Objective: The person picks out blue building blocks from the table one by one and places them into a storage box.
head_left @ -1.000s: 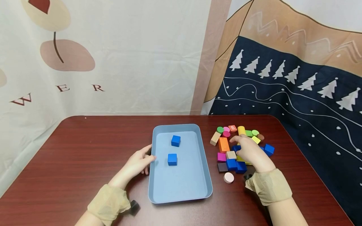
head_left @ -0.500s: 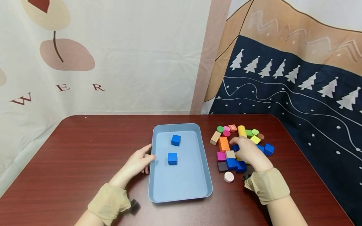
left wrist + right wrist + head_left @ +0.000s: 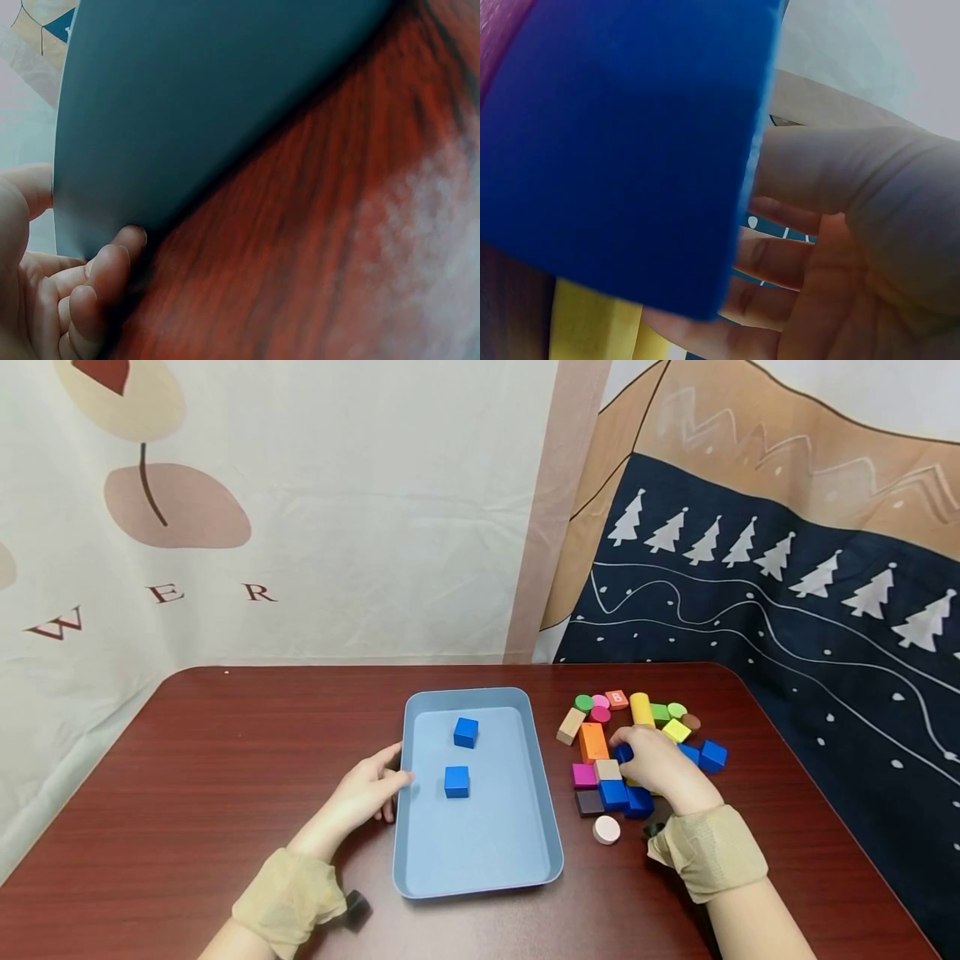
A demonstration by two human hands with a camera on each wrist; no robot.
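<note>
My left hand (image 3: 371, 785) holds the left edge of a light blue tray (image 3: 495, 847), thumb over the rim and fingers against the outer wall, as the left wrist view shows. In the tray sit two blue cubes, one farther back (image 3: 466, 732) and one nearer (image 3: 457, 782). My right hand (image 3: 663, 764) reaches into a group of coloured blocks and pinches a blue block (image 3: 622, 753), partly hidden by the fingers. Touching distance away lie a beige block (image 3: 607, 770) and a magenta block (image 3: 584, 776). A large blue block face (image 3: 622, 150) covers part of the right wrist view, hiding the fingertips.
Around the right hand lie an orange block (image 3: 593, 742), a yellow cylinder (image 3: 641, 709), a dark block (image 3: 589, 802), a pale round disc (image 3: 606, 830) and several more blocks. All stand on a dark red wooden table (image 3: 262, 752) before a printed curtain (image 3: 360, 527).
My right hand has shifted slightly down and closed in around the blue block. The beige and magenta blocks have slid a little left. The left hand and tray stay put.
</note>
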